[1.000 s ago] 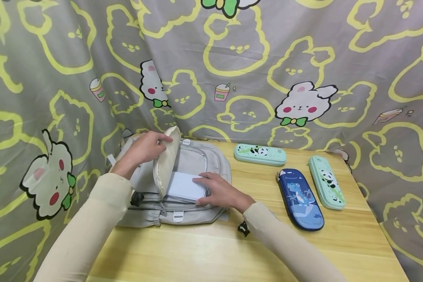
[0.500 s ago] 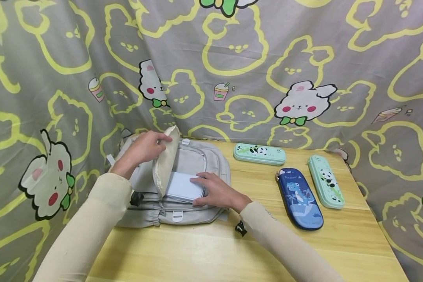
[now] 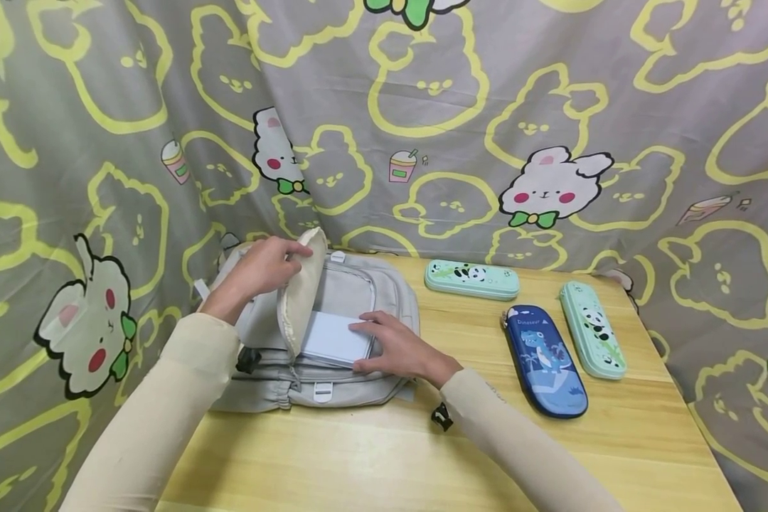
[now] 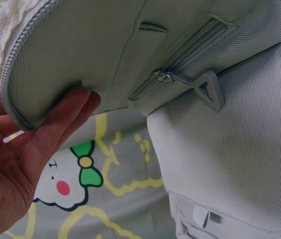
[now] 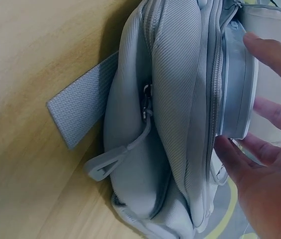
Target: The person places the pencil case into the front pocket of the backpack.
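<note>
A grey backpack [image 3: 352, 391] lies on its back on the table, its front pocket unzipped. My left hand [image 3: 265, 267] pinches the cream-lined pocket flap [image 3: 304, 299] and holds it up; in the left wrist view the fingers [image 4: 60, 112] press on the flap's grey outer side. Inside the pocket sits a flat white box [image 3: 336, 338], partly hidden by the flap. My right hand [image 3: 400, 346] holds the box at its right end, thumb and fingers spread around it. From the right wrist, the box [image 5: 237, 84] shows a pale side with a seam, beside the pocket zipper.
To the right on the wooden table [image 3: 384, 462] lie a dark blue dinosaur pencil case [image 3: 547, 363] and two mint panda pencil cases, one at the back [image 3: 472, 279] and one at the right [image 3: 592, 331]. A patterned curtain [image 3: 435, 142] hangs behind and along the left.
</note>
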The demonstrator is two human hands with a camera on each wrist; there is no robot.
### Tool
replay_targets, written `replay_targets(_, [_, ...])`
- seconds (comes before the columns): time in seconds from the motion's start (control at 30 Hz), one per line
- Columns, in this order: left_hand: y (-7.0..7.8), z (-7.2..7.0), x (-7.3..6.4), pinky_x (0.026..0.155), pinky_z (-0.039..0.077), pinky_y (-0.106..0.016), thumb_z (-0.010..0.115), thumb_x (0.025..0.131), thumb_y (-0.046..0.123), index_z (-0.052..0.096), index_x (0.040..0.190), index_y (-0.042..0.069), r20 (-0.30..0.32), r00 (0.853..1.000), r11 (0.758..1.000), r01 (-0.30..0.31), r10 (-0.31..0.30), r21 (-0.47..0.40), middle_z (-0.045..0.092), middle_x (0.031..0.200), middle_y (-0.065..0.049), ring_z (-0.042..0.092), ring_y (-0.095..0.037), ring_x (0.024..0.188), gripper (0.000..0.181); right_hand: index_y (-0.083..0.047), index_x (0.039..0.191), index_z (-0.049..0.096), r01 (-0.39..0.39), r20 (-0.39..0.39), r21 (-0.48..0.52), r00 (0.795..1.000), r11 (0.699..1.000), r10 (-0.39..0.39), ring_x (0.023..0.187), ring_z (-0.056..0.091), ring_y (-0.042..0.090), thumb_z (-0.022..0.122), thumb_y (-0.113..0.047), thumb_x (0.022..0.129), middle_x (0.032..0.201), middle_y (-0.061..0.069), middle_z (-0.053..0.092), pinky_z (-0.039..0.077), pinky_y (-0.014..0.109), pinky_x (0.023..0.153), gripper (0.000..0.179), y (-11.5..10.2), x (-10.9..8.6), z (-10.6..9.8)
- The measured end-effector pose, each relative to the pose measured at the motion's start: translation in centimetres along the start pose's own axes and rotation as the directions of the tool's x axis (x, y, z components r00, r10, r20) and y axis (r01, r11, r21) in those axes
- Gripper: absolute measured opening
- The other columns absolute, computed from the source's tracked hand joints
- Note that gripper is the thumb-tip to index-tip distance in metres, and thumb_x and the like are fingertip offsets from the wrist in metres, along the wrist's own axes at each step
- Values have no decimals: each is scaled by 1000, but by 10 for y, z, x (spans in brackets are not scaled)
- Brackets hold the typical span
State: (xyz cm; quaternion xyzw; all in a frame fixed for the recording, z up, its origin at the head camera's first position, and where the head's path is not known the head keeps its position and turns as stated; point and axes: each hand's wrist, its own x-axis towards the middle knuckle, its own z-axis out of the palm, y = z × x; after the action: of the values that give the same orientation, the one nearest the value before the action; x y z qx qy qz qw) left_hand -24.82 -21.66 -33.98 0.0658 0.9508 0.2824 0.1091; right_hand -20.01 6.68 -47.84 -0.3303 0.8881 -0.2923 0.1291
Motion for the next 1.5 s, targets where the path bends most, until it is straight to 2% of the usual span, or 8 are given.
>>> replay_targets(0.27, [1,-1,-2,51,35,-29,47,105,6,67,150,8,-7,1000,1000,5,-5,-2,59,144,-24,35,-13,52,49,-16,154,64,31,-47,32,998,999,-30,149,51,31,84,-45,94,163,11,50,44,50,123,70,7,-4,1])
replay_targets(0.5, [0,-1,-2,51,34,-28,46,104,6,67,150,8,-7,1000,1000,-2,2,-9,57,149,-24,34,-12,52,50,-15,150,66,39,-82,45,996,998,-36,142,57,28,86,-41,94,161,10,52,49,48,117,66,11,-8,3])
replay_targets(0.73, [1,-2,-3,51,35,-29,47,105,7,67,150,9,-8,1000,1000,8,-8,-8,56,150,-23,35,-13,53,49,-14,148,68,34,-111,98,994,995,-23,124,72,27,86,-38,93,158,11,54,56,45,110,63,13,-10,5])
replay_targets(1.17, [1,-2,-3,50,34,-29,47,105,7,67,149,8,-20,1000,1000,-13,13,-3,57,149,-24,33,-12,51,49,-12,146,69,39,-151,74,988,996,-28,122,72,27,87,-36,93,155,12,56,56,45,109,61,12,-11,7])
replay_targets(1.5, [0,-2,-3,50,34,-28,49,105,7,68,149,7,-15,1000,1000,-13,13,-13,59,148,-24,33,-11,51,48,-13,146,69,32,-149,80,989,996,-19,125,71,27,85,-37,93,158,11,56,55,46,112,60,11,-10,9])
